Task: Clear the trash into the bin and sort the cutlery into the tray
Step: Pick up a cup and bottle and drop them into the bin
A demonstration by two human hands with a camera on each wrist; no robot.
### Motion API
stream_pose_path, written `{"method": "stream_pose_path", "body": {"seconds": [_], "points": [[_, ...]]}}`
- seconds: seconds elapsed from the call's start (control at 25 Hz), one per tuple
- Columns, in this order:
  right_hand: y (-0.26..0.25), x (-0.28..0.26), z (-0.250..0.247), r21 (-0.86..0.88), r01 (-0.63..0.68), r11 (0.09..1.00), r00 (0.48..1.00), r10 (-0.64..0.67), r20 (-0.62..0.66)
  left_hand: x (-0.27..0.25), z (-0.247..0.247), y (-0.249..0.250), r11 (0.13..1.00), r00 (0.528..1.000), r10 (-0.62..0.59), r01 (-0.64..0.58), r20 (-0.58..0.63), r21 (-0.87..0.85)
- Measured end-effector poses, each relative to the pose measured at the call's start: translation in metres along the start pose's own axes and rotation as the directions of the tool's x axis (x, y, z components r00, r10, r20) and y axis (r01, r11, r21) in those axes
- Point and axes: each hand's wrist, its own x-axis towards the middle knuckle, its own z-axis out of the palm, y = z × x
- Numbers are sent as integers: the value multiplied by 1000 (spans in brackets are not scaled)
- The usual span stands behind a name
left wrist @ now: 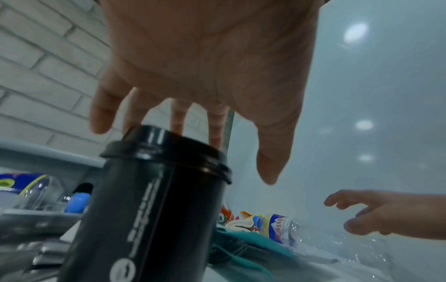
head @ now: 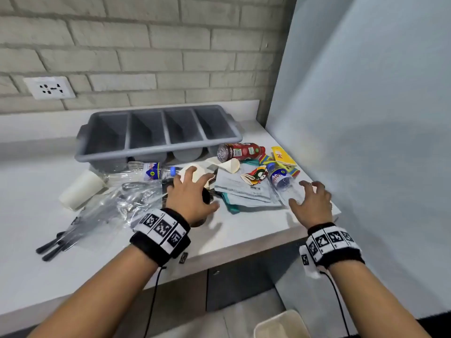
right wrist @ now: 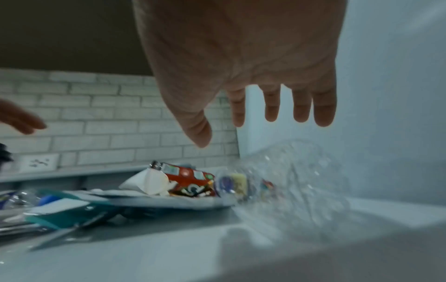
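Right hand [right wrist: 241,57] is hanging palm-down with fingers [right wrist: 323,112] spread and loose, holding nothing, above a clear plastic bottle [right wrist: 289,181] lying on the counter [right wrist: 169,248]. Left of the bottle, a red wrapper [right wrist: 190,181], a white paper cup [right wrist: 152,183] and teal packaging [right wrist: 67,215] are lying heaped before the brick wall [right wrist: 108,114].

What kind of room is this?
Probably a kitchen or office pantry: a white counter against a brick wall, a grey cutlery tray with four compartments, and a wall socket.

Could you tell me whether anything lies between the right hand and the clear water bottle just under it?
Nothing visible does. The right hand hangs open just above the clear water bottle, which lies on its side at the counter's right end, with only air between fingers and bottle.
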Motion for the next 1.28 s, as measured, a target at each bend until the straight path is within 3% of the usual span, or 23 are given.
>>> {"method": "stream_pose_path", "body": {"seconds": [0.16,0.24,0.4,0.56,0.68,0.76,0.84,0.92,1.08,1.16,1.28], "points": [[15,13,14,-145,-124,982,953,158,258,5,12,0,990,974,-140,133,176,50],[21,16,23,-124,-111,986,953,141,269,6,18,-2,991,973,-125,115,194,61],[26,8,23,-22,-97,995,972,99,211,8,6,-4,993,967,-120,120,224,15],[28,-46,12,219,-25,975,999,30,-21,-10,-15,9,972,985,-51,87,167,-220],[38,-108,12,413,-1,911,983,76,-165,-41,-14,34,864,984,113,-27,141,-503],[54,-148,18,505,-98,858,969,199,-150,-62,7,54,777,965,205,-59,163,-627],[77,-183,28,579,-241,779,934,349,-80,-77,42,76,740,936,270,-51,226,-671],[98,-214,38,663,-301,685,899,436,-43,-87,80,95,745,906,308,-38,292,-667],[142,-262,64,694,-485,533,817,560,140,-94,170,123,814,831,278,63,482,-577],[160,-278,83,644,-599,476,753,607,252,-95,214,124,864,791,243,86,561,-496],[179,-287,119,543,-759,358,609,687,398,-91,273,119,909,736,237,63,635,-412]]}}
